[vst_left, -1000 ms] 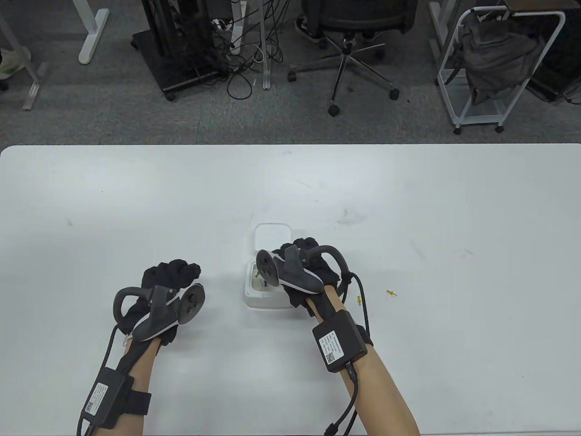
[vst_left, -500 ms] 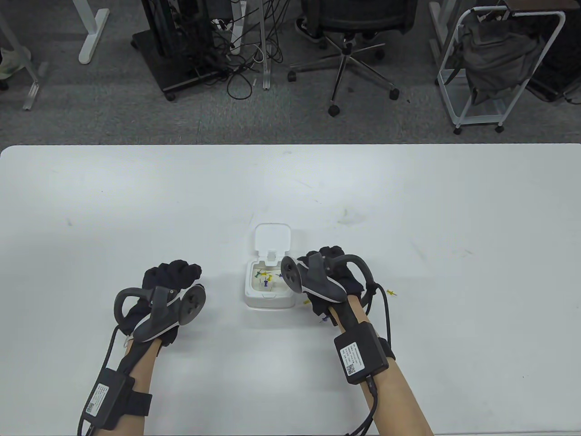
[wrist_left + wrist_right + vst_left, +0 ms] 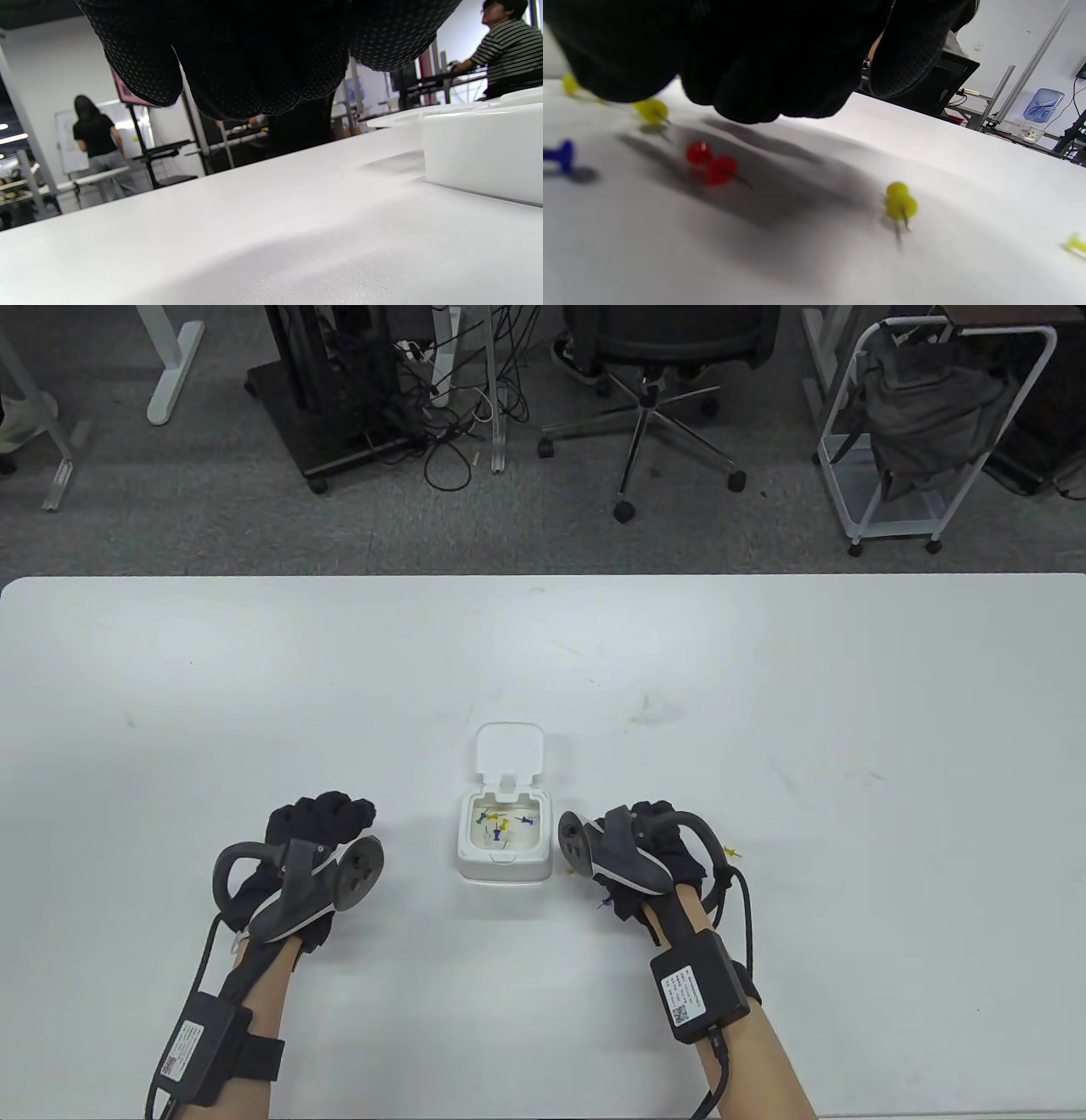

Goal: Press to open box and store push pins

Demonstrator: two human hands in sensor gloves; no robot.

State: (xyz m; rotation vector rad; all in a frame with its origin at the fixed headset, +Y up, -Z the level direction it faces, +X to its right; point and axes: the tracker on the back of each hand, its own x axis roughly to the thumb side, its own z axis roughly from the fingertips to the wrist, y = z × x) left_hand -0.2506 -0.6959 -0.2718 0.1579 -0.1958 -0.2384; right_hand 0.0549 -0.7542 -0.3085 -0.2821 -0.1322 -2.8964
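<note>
A small white box point(image 3: 502, 864) stands in the middle of the table with its lid point(image 3: 507, 748) flipped open to the far side. Several yellow, blue and green push pins point(image 3: 501, 824) lie inside. My right hand point(image 3: 657, 838) hovers just right of the box over loose pins, thumb apart from the fingers point(image 3: 746, 76), holding nothing. Under it lie a red pin point(image 3: 712, 165), a yellow pin point(image 3: 901, 205) and a blue pin point(image 3: 560, 154). My left hand point(image 3: 322, 819) rests on the table left of the box with its fingers point(image 3: 237, 63) curled in, empty.
More yellow pins lie at the right hand's edges point(image 3: 730, 853) point(image 3: 651, 110). The box wall point(image 3: 483, 148) shows at the right of the left wrist view. The white table point(image 3: 254, 687) ends at its far edge, with an office chair point(image 3: 662, 356) and a cart point(image 3: 925, 424) beyond.
My right hand has drawn back from over the open box to the right and toward me, down over the loose pins. The box's inside now shows. The left hand has not moved.
</note>
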